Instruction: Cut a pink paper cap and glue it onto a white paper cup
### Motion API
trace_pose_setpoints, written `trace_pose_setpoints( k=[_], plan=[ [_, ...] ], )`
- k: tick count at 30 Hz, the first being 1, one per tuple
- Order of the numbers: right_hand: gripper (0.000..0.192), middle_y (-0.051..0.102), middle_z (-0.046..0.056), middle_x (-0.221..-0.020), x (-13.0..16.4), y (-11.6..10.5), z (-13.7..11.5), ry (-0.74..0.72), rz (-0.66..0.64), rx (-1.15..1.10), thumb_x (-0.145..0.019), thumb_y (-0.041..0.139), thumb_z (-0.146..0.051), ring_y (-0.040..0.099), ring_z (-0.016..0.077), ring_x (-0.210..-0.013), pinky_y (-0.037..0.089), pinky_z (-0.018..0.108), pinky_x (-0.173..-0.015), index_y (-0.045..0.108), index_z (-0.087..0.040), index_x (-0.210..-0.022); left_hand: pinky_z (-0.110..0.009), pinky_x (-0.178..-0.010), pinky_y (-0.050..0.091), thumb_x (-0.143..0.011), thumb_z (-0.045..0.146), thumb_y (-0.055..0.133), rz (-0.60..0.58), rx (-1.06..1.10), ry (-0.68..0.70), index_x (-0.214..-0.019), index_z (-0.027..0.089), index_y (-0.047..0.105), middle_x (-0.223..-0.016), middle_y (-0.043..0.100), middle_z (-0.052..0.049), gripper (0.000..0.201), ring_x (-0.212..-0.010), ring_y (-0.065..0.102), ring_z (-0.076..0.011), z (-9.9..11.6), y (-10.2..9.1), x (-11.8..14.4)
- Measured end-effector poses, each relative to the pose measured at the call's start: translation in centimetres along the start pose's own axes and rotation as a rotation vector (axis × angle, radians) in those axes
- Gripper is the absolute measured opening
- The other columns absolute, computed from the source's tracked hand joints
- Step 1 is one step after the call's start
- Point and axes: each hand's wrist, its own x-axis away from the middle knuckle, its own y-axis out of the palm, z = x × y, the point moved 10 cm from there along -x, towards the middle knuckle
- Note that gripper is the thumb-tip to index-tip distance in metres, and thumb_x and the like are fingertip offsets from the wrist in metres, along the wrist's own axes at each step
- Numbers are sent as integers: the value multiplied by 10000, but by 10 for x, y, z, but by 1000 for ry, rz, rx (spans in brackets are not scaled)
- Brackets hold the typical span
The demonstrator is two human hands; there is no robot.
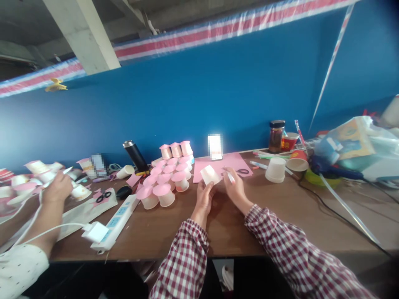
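Note:
My left hand (203, 200) is closed around a small pale paper cup (210, 175), held tilted just above the table. Close to its right, my right hand (236, 189) is closed on a white marker (231, 178) with a reddish end. Behind both hands lies pink paper (232, 160), with dark-handled scissors (242, 171) on it. To the left, several paper cups with pink paper discs on top (163, 189) stand in rows, some of them stacked. An upturned white paper cup (276, 170) is to the right of my hands.
A phone (215, 147) stands upright at the back. On the left are a black flask (135, 155), a power strip (115, 226) and a co-worker's hand (58, 187). To the right sit a dark jar (276, 137), a plastic bag (355, 141) and black cables.

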Motion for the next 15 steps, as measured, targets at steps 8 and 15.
trace_pose_setpoints(
  k=[8, 15],
  plan=[
    [283, 677, 89, -1067, 4, 11, 3, -4, -79, 42, -873, 470, -339, 635, 247, -966, 494, 386, -833, 607, -209, -1084, -315, -770, 467, -688, 276, 694, -30, -5, 15, -1044, 175, 596, -1003, 663, -70, 382, -913, 617, -203, 1, 2, -1],
    [275, 696, 71, -1013, 4, 14, 0, -16, -100, 34, -870, 465, -314, 660, 223, -876, 512, 352, -789, 609, -213, -1082, -338, -782, 467, -706, 311, 649, -27, 40, 13, -1051, 148, 608, -988, 674, -91, 384, -903, 626, -221, -1, 0, -2]
  ],
)
